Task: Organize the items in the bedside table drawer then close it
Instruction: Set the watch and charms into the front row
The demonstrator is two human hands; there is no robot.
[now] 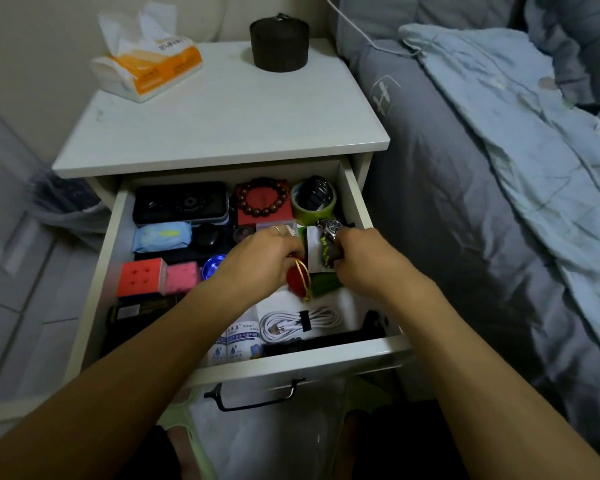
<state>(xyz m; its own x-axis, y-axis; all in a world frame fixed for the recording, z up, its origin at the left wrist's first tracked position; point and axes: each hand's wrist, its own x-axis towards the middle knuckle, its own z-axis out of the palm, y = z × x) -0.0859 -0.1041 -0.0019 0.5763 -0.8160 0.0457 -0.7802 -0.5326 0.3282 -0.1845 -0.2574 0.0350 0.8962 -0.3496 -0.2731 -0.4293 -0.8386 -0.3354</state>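
The drawer [357,199] of the bedside table [222,126] stands pulled fully out, and most of its content already lies in neat groups: a black case [181,202] at 11 o'clock, a bead bracelet [263,197] on a red box at 12, a tape roll [313,199] at 1, two cubes [141,277] at 9, a coiled white cable [300,322] at 5. In the middle the sorting is, I think, not finished. The left hand [257,261] holds a small red thing with a gold ring [300,278], and the right hand [361,261] has its fingers curled around a wristwatch [331,228]. Placing these and closing the drawer remain. On the white top, a tissue pack [149,60] sits at 10 o'clock and a dark round container [279,43] at 12. A bed [499,168] with grey-blue bedding stands close at 3 o'clock.
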